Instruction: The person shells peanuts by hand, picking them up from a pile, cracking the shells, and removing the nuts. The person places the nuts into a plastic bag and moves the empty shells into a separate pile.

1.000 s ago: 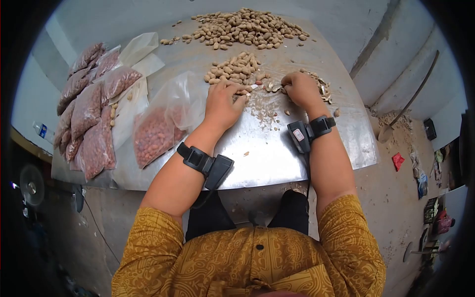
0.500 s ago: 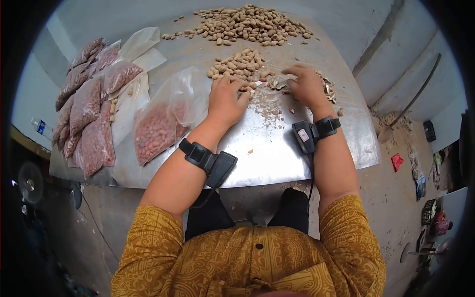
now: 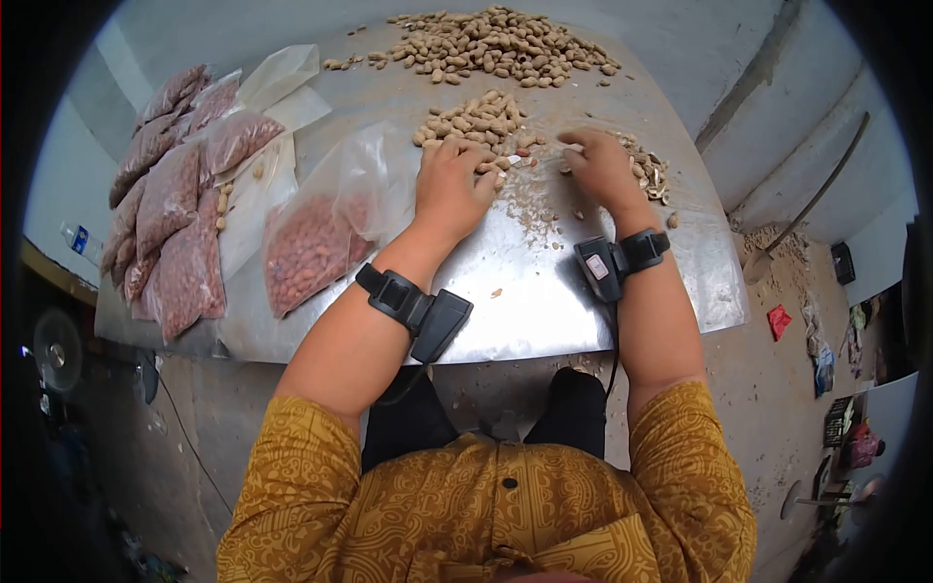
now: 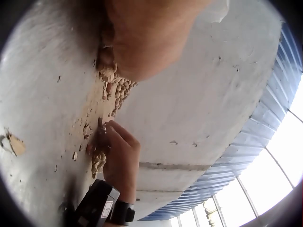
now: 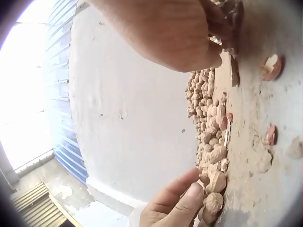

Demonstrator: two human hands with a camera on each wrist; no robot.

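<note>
My left hand (image 3: 455, 191) is at the near edge of the small pile of unshelled peanuts (image 3: 478, 119), fingers curved around peanuts by the thumb. In the right wrist view, the thumb and a fingertip of this left hand (image 5: 173, 205) come close together on a peanut. My right hand (image 3: 604, 173) hovers low beside the heap of empty shells (image 3: 649, 175), its index finger pointing left away from the thumb. The left wrist view has this right hand (image 4: 122, 153) above shell pieces (image 4: 98, 161). Its palm side is hidden.
A large peanut heap (image 3: 505, 44) lies at the back. An open clear bag of shelled red peanuts (image 3: 316, 243) stands left of my left arm, with several filled bags (image 3: 175, 209) beyond it. Shell crumbs (image 3: 533, 219) are scattered on the metal table (image 3: 525, 311).
Shell pieces between the hands are largely gone from their spot, now nearer the right hand. The right fingers have spread from their curled pose a second ago. The left hand stays at the small pile.
</note>
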